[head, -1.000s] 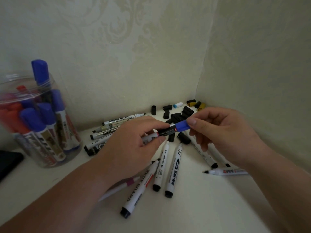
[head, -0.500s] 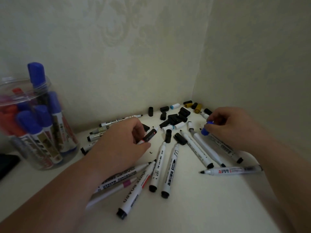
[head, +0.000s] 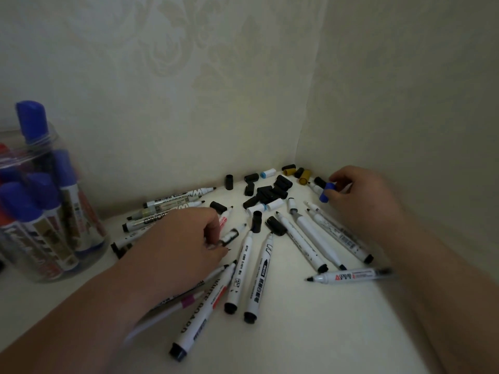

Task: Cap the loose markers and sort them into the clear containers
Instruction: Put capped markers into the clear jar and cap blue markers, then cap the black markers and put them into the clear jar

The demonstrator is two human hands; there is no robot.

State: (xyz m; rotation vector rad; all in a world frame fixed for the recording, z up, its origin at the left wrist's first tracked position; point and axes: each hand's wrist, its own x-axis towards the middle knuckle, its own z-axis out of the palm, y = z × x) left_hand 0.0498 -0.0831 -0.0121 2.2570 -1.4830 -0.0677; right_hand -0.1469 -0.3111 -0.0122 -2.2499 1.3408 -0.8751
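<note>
Right hand [head: 361, 201] pulled the blue cap [head: 326, 192] off the marker [head: 230, 236] in the left hand [head: 186, 238].

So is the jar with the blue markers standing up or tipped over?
Standing up. The clear jar sits on its base, markers inside caps up, one blue cap poking over its rim.

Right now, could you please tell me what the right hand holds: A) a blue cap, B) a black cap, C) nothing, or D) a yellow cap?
A: a blue cap sits pinched in the right hand.
</note>
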